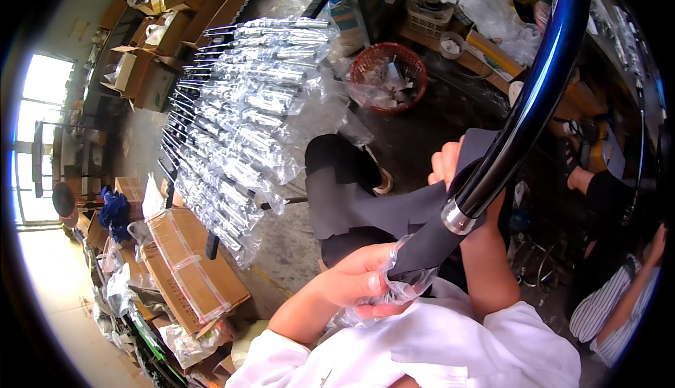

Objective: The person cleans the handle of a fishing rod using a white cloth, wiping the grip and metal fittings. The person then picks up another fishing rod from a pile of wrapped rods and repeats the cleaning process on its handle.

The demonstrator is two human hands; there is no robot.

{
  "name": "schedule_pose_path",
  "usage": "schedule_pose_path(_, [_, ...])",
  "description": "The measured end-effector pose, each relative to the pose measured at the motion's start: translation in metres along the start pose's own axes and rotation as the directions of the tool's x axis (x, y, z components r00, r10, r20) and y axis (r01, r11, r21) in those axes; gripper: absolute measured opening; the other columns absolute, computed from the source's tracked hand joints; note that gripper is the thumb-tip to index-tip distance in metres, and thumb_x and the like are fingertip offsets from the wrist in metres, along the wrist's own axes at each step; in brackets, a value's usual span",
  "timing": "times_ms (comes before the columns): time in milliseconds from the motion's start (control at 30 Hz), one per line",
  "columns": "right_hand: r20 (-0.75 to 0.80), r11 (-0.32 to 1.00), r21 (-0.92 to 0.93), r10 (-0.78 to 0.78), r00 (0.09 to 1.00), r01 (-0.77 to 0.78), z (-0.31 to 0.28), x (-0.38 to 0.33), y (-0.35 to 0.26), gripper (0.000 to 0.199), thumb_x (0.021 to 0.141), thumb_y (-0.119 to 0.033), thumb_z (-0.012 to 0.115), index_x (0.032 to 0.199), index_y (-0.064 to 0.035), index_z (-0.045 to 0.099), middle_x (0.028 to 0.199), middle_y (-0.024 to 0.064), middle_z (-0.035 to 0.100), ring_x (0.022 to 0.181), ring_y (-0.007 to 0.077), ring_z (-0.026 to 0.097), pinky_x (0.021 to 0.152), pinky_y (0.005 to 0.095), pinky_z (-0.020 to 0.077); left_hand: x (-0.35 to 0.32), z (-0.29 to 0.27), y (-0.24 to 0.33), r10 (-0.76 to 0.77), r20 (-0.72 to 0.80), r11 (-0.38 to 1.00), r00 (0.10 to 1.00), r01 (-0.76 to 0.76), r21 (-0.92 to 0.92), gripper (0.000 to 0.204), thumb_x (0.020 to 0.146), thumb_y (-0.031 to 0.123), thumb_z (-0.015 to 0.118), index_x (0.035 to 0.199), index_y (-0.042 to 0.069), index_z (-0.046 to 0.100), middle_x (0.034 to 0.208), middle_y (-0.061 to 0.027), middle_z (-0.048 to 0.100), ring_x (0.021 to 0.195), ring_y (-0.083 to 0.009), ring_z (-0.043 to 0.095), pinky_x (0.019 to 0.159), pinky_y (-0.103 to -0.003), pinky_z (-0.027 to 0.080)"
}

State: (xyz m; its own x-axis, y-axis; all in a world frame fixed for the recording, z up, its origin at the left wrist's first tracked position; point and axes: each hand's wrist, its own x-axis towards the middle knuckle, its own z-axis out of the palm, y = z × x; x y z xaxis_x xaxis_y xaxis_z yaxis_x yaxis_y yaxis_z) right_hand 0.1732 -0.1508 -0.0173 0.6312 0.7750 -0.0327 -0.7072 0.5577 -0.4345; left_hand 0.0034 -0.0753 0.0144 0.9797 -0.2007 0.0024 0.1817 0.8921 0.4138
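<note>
A long glossy blue-black rod (545, 85) slants down toward my chest, ending in a silver collar (458, 217) and a dark grip (426, 245). Around the lower end of that grip, my left hand (367, 280) is closed, with a crumpled clear plastic bag (408, 280) bunched at the fingers. My right hand (446, 163) is behind the rod, above the collar, with its fingers curled. Beside those fingers is a dark grey flap (475, 147); the rod and the flap hide what the hand grips.
Several plastic-wrapped rods (246, 106) lie side by side on a rack at left. A taped carton (193, 268) sits nearer. Ahead is a red basket (389, 78) of scraps, near a cluttered shelf (485, 54). Another person's striped sleeve (608, 310) shows at right.
</note>
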Motion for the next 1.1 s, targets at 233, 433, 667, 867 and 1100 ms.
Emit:
schedule_pose_path(233, [-0.555, 0.995, -0.1, -0.049, 0.831, -0.008, 0.023, 0.003, -0.007, 0.03, 0.092, -0.038, 0.046, 0.081, -0.0103, 0.05, 0.061, 0.0029, 0.047, 0.052, 0.0119, 0.044, 0.048, 0.0231, 0.0371, 0.001, -0.008, 0.001, -0.022, 0.076, 0.959, 0.997, 0.042, -0.28, 0.049, 0.084, 0.037, 0.06, 0.083, -0.01, 0.049, 0.059, -0.0113, 0.051, 0.041, -0.0116, 0.045, 0.034, -0.023, 0.035])
schedule_pose_path(433, [-0.504, 0.993, -0.05, 0.063, 0.861, -0.102, 0.018, -0.004, -0.017, 0.031, 0.087, -0.041, 0.053, 0.095, -0.0113, 0.059, 0.082, 0.0015, 0.062, 0.072, 0.0129, 0.061, 0.066, 0.026, 0.0504, 0.002, -0.01, 0.003, -0.039, 0.13, 0.937, 0.991, 0.082, -0.339, 0.053, 0.085, 0.044, 0.057, 0.08, -0.009, 0.05, 0.055, -0.0087, 0.05, 0.041, -0.012, 0.047, 0.033, -0.022, 0.037])
schedule_pose_path(667, [-0.362, 0.991, -0.084, 0.066, 0.93, -0.104, 0.016, -0.011, -0.018, 0.038, 0.087, -0.043, 0.054, 0.101, -0.0087, 0.058, 0.093, 0.0021, 0.063, 0.081, 0.0122, 0.061, 0.074, 0.0252, 0.0491, -0.001, -0.012, 0.0, -0.005, 0.181, 0.929, 0.983, 0.072, -0.363, 0.05, 0.088, 0.041, 0.054, 0.083, -0.009, 0.048, 0.056, -0.0082, 0.049, 0.04, -0.0116, 0.046, 0.034, -0.022, 0.037])
schedule_pose_path(867, [-0.275, 0.997, -0.06, 0.033, 0.961, -0.052, 0.023, -0.014, -0.014, 0.049, 0.089, -0.044, 0.049, 0.116, -0.0024, 0.05, 0.104, 0.0085, 0.06, 0.09, 0.0184, 0.06, 0.082, 0.0303, 0.0469, 0.001, 0.004, 0.007, 0.128, -0.15, 0.981, 0.98, -0.103, 0.166, 0.046, 0.089, 0.036, 0.053, 0.102, -0.007, 0.044, 0.063, -0.0074, 0.049, 0.045, -0.0089, 0.044, 0.036, -0.021, 0.034])
schedule_pose_path(1100, [-0.098, 0.896, -0.414, 0.132, 0.986, -0.161, 0.037, -0.027, -0.013, 0.056, 0.089, -0.046, 0.047, 0.115, 0.0038, 0.048, 0.106, 0.0132, 0.059, 0.09, 0.0173, 0.06, 0.083, 0.0276, 0.0466, -0.01, 0.022, 0.008, 0.398, -0.384, 0.637, 0.833, 0.051, 0.769, 0.033, 0.087, 0.024, 0.06, 0.106, 0.0, 0.048, 0.067, -0.0035, 0.051, 0.052, -0.0091, 0.047, 0.049, -0.022, 0.038])
